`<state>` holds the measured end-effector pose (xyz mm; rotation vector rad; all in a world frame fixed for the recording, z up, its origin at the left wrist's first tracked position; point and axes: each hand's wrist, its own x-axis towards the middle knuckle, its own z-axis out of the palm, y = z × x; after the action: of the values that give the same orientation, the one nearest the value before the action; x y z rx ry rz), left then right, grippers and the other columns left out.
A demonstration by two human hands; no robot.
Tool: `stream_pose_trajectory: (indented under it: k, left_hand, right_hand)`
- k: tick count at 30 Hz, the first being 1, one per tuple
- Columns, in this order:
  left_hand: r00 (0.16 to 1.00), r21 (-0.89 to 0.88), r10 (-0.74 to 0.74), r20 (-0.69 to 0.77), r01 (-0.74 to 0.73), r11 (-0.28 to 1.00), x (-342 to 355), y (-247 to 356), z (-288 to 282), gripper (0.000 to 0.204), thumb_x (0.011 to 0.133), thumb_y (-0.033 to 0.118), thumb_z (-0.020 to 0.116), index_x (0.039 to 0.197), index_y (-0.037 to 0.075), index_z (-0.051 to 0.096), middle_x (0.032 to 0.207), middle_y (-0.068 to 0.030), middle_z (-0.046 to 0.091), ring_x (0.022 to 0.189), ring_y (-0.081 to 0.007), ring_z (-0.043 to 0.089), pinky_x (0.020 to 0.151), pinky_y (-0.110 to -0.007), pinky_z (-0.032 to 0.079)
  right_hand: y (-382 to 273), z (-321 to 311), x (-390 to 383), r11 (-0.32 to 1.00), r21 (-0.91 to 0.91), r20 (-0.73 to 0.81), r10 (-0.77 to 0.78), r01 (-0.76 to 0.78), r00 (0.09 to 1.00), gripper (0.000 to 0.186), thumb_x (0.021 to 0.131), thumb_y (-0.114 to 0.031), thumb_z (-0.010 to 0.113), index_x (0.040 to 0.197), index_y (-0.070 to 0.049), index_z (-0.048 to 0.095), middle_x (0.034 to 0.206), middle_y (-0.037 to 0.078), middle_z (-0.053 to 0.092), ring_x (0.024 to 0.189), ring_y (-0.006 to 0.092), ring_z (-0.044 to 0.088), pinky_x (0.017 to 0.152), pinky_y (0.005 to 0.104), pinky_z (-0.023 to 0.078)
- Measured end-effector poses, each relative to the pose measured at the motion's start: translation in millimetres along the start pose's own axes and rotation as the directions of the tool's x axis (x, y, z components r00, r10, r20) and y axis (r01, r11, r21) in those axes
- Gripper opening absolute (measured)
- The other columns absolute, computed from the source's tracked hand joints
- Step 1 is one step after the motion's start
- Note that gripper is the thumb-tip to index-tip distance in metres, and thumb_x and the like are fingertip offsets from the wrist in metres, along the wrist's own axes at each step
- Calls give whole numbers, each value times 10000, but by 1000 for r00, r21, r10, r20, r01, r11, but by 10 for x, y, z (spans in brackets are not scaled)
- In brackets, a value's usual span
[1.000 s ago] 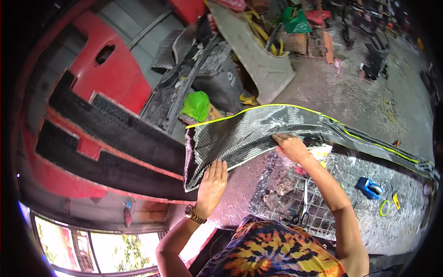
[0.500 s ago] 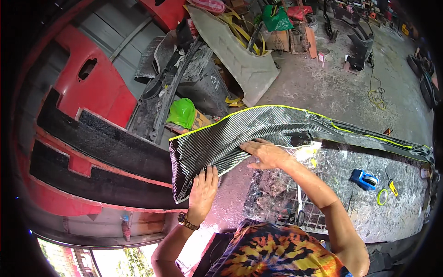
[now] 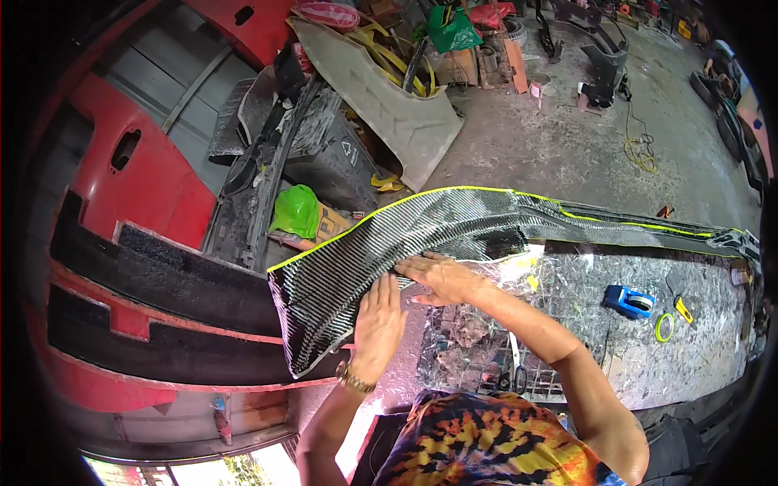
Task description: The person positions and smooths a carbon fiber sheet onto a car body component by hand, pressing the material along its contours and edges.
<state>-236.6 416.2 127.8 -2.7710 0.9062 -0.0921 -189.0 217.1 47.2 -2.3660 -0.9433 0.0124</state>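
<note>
A black-and-silver woven carbon fibre cloth (image 3: 421, 219) lies over a long curved panel, with bright yellow-green tape (image 3: 373, 215) along its far edge. My left hand (image 3: 379, 328) rests flat on the cloth's near edge, fingers stretched out and pointing away from me. Just right of it, my right hand (image 3: 444, 278) also presses flat on the cloth, its fingers pointing left. Neither hand grips anything, and their fingertips are close together. Toward the left, the cloth's loose end hangs to a pointed corner.
A worn workbench (image 3: 583, 348) carries scissors (image 3: 516, 374), a blue tape dispenser (image 3: 630, 302), a yellow-green tape roll (image 3: 664, 327) and a yellow utility knife (image 3: 684, 310). Red panels with black strips (image 3: 178, 320) stand at left. Beyond lie a grey panel (image 3: 405, 113), a dark bin (image 3: 332, 166) and a green bag (image 3: 296, 212).
My left hand has slid right along the cloth's near edge, closer to my right hand. The right hand stays at about the same spot on the cloth. The whole view has shifted slightly.
</note>
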Motion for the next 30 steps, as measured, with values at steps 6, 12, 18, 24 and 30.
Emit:
stream_pose_trajectory:
  k: [6, 12, 18, 24, 30]
  left_hand:
    - [998, -102, -8, 57, 14, 995, 165, 15, 248, 780, 835, 360, 731, 1396, -99, 442, 1412, -247, 506, 1291, -331, 504, 1080, -409, 402]
    - [996, -67, -19, 89, 25, 997, 352, 183, 125, 872, 810, 511, 717, 1439, -29, 445, 1452, -164, 492, 1152, -310, 521, 996, -423, 414]
    - [991, -71, 1, 134, 9, 997, 446, 120, 99, 832, 801, 530, 714, 1437, 42, 488, 1404, -148, 523, 1121, -297, 523, 972, -413, 397]
    - [998, -180, 26, 54, -16, 983, 461, 50, 274, 848, 780, 503, 743, 1398, -20, 488, 1397, -209, 507, 1241, -344, 487, 1051, -441, 381]
    - [997, -192, 46, 61, -33, 981, 498, 80, 261, 855, 773, 493, 753, 1403, -16, 480, 1440, -219, 477, 1238, -338, 483, 1027, -439, 391]
  right_hand:
    - [189, -606, 4, 876, 482, -84, 46, 0, 995, 509, 839, -163, 622, 1318, 1, 576, 1313, 202, 625, 1198, 352, 616, 1039, 392, 485]
    - [875, -648, 841, 997, 28, -432, 71, -65, 899, 481, 839, -165, 639, 1303, -60, 573, 1080, 186, 692, 1049, 362, 647, 930, 507, 471]
    - [821, -810, 996, 980, 29, -20, 199, -198, 980, 495, 848, -279, 707, 1287, -67, 625, 1174, 145, 691, 1183, 322, 593, 1106, 498, 333]
    - [622, -890, 653, 993, 72, 6, 90, -91, 996, 433, 826, -345, 738, 1115, -25, 701, 981, 192, 714, 991, 384, 667, 887, 475, 505]
    - [687, -844, 518, 991, -77, 11, 106, -105, 994, 356, 800, -366, 752, 908, -31, 700, 906, 170, 710, 932, 378, 668, 878, 486, 483]
